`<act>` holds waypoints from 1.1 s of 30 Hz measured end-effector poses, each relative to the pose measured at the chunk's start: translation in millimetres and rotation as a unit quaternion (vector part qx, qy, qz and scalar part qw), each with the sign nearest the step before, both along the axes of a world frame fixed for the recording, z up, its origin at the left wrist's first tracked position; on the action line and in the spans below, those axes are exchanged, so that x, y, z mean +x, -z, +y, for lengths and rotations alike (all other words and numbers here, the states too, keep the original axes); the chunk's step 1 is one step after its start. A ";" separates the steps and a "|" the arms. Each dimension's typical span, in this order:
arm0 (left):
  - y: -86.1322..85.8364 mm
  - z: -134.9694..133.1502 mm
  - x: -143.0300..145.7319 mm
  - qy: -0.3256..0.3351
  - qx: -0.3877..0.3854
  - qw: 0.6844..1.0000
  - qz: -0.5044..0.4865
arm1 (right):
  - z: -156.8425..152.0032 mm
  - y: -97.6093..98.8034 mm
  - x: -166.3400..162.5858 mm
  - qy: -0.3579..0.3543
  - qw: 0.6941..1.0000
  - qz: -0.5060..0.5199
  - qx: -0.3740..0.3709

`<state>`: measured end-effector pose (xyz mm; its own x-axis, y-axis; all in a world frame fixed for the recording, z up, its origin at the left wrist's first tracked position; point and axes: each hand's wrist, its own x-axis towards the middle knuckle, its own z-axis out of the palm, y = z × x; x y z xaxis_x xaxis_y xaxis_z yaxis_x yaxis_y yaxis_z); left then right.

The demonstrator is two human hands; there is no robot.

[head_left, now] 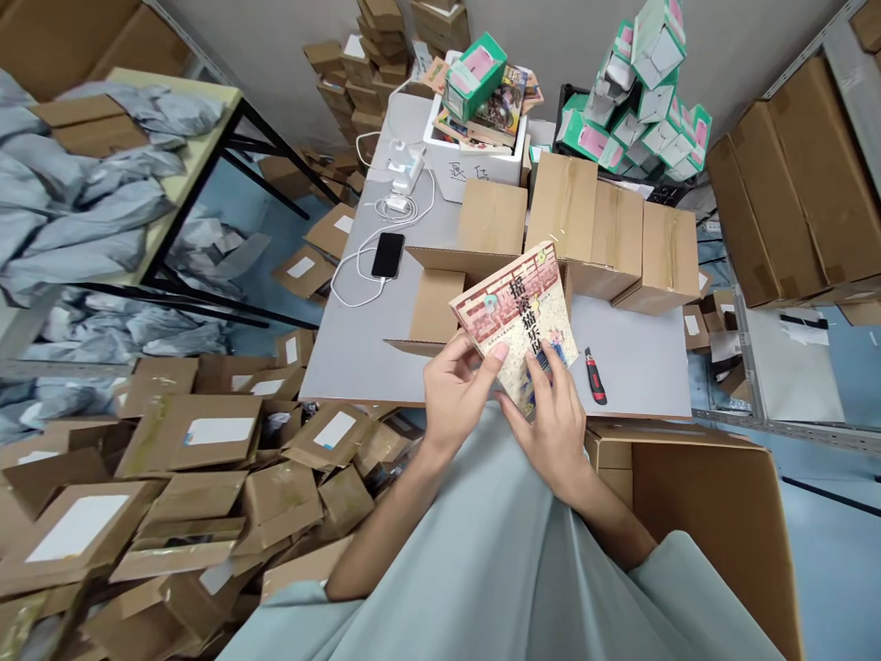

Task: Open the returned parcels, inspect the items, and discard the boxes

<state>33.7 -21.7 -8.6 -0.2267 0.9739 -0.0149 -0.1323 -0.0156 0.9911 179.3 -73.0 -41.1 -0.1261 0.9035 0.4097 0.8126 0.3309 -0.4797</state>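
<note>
Both hands hold a paperback book point(518, 310) with a pink and cream cover and large Chinese characters, tilted up above the near edge of the grey table point(358, 349). My left hand point(455, 393) grips its lower left corner, thumb on the cover. My right hand point(556, 424) clasps its lower right edge, fingers curled over the front. Just behind the book stands an open cardboard box point(440, 298) with its flaps spread.
A red utility knife point(595, 376) lies right of the book. A black phone point(388, 254) on a white cable lies left of the box. Sealed cartons point(619, 237), a white crate of books point(474, 165), green boxes point(640, 110). Flat mailers point(193, 477) pile left; a large open carton point(716, 514) right.
</note>
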 end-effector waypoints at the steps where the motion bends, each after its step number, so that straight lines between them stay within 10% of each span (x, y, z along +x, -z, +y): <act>1: -0.7 -0.7 0.4 -0.001 0.005 1.000 0.005 | 0.4 -1.8 0.7 0.003 1.000 -0.005 0.012; 10: -16.3 -17.3 13.0 0.045 0.100 0.989 0.097 | 12.3 -2.0 6.6 0.038 0.992 0.116 0.029; 16: -0.5 6.2 -22.8 -0.014 0.087 0.978 0.187 | 24.8 -16.8 24.8 0.045 0.872 0.465 -0.142; 19: 16.4 18.8 -40.4 0.119 -0.045 0.991 0.050 | 26.4 -16.1 28.4 0.033 0.849 0.506 -0.148; 22: 24.3 19.9 -39.7 0.213 -0.120 0.969 -0.025 | 31.6 -4.7 30.6 0.033 0.842 0.518 -0.145; 33: 0.3 4.8 -18.1 0.038 -0.036 0.988 0.148 | 39.4 4.3 20.0 0.060 0.905 0.406 -0.112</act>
